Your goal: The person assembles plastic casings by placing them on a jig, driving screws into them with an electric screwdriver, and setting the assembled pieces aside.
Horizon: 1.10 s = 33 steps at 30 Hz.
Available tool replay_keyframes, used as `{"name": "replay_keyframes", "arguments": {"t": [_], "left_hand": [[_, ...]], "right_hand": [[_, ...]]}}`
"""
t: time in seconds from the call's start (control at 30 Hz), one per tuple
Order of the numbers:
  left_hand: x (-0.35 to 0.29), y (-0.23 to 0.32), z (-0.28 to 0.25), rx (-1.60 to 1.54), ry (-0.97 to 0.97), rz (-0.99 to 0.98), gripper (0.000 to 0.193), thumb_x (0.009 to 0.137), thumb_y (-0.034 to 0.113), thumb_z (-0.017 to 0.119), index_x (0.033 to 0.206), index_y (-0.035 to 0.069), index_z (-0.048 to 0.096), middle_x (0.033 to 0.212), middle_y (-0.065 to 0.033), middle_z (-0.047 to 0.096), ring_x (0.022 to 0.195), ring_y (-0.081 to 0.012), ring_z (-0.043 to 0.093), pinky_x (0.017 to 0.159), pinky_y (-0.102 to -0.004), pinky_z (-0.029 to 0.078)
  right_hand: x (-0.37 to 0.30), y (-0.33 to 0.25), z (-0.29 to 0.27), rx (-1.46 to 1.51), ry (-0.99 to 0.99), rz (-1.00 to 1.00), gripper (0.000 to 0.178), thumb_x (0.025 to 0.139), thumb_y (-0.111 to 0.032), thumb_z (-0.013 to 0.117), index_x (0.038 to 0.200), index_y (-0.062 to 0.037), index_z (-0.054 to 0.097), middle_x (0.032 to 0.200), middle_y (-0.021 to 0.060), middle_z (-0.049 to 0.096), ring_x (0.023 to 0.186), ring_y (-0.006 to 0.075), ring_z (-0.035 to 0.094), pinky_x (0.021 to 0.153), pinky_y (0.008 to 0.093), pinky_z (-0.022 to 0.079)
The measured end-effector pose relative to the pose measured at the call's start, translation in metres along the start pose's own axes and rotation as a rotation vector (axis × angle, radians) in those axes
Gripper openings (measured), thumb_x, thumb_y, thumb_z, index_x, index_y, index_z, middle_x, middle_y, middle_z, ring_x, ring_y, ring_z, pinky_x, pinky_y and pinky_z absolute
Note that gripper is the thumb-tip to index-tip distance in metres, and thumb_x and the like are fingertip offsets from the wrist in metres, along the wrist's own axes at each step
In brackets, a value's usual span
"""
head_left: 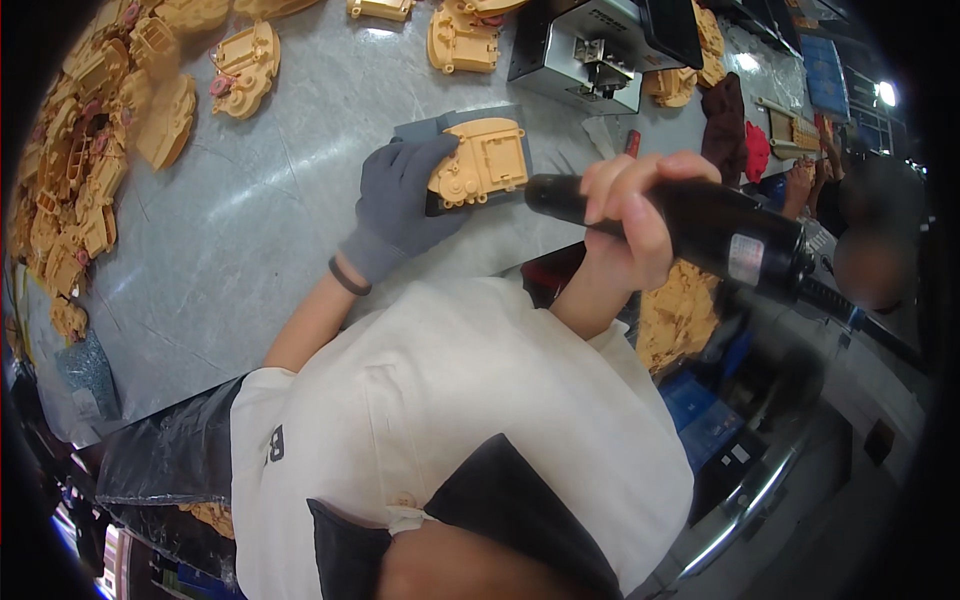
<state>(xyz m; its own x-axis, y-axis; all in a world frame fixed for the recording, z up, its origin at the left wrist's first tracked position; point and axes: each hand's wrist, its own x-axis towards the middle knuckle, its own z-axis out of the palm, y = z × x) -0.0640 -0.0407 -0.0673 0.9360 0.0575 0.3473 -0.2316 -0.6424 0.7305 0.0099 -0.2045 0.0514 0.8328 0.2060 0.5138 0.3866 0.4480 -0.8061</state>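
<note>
- While the gloved left hand (400, 200) grips the yellow housing (497, 160) under its fingertips, the bare right hand (637, 215) encircles a black tool (735, 228).
- Risk: angled tool contact could twist the housing from the left fingers.

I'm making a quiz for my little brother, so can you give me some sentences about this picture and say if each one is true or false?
1. The right hand holds a black tool. True.
2. Both hands wear gloves. False: only the left hand wears a grey glove; the right one is bare.
3. The left hand touches a yellow part. True.
4. A dark band is on the right arm. False: the dark wristband is on the left arm.
5. A pile of similar parts lies at the left of the table. True.
6. The shirt is red. False: the shirt is white.
</note>
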Motion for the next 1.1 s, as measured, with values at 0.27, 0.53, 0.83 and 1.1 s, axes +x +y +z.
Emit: {"name": "replay_keyframes", "arguments": {"t": [0.27, 0.53, 0.83, 1.1], "left_hand": [[-0.002, -0.004, 0.002, -0.018, -0.046, -0.020, 0.071, 0.058, 0.027, 0.078, 0.120, 0.013, 0.047, 0.109, -0.0051, 0.056, 0.095, -0.0271, 0.052, 0.088, -0.0385, 0.037], [-0.001, -0.005, 0.000, -0.031, -0.051, -0.020, 0.070, 0.060, 0.028, 0.077, 0.121, 0.013, 0.047, 0.109, -0.0067, 0.056, 0.095, -0.0283, 0.052, 0.088, -0.0386, 0.036], [0.000, -0.006, 0.000, -0.031, -0.037, -0.008, 0.068, 0.060, 0.028, 0.077, 0.120, 0.014, 0.048, 0.105, -0.0071, 0.056, 0.092, -0.0284, 0.051, 0.085, -0.0379, 0.037], [-0.001, -0.005, 0.001, -0.007, -0.001, 0.005, 0.068, 0.060, 0.028, 0.076, 0.121, 0.014, 0.048, 0.105, -0.0070, 0.056, 0.091, -0.0279, 0.051, 0.086, -0.0380, 0.037]], "right_hand": [[-0.002, 0.003, 0.000, 0.022, 0.039, 0.032, 0.036, 0.072, 0.005, 0.054, 0.104, 0.0015, 0.037, 0.061, 0.0078, 0.047, 0.046, 0.0151, 0.044, 0.046, 0.0298, 0.041], [-0.003, 0.000, 0.010, -0.075, 0.031, 0.057, 0.035, 0.072, 0.002, 0.055, 0.102, 0.0002, 0.037, 0.061, 0.0078, 0.048, 0.046, 0.0144, 0.044, 0.047, 0.0288, 0.041], [0.001, 0.004, 0.012, -0.082, 0.025, 0.075, 0.036, 0.070, 0.005, 0.056, 0.101, 0.0007, 0.037, 0.060, 0.0092, 0.048, 0.046, 0.0150, 0.045, 0.046, 0.0278, 0.042], [0.001, 0.013, 0.010, -0.063, -0.083, 0.059, 0.036, 0.070, 0.006, 0.056, 0.100, 0.0010, 0.037, 0.060, 0.0093, 0.049, 0.046, 0.0149, 0.047, 0.044, 0.0258, 0.042]]}}
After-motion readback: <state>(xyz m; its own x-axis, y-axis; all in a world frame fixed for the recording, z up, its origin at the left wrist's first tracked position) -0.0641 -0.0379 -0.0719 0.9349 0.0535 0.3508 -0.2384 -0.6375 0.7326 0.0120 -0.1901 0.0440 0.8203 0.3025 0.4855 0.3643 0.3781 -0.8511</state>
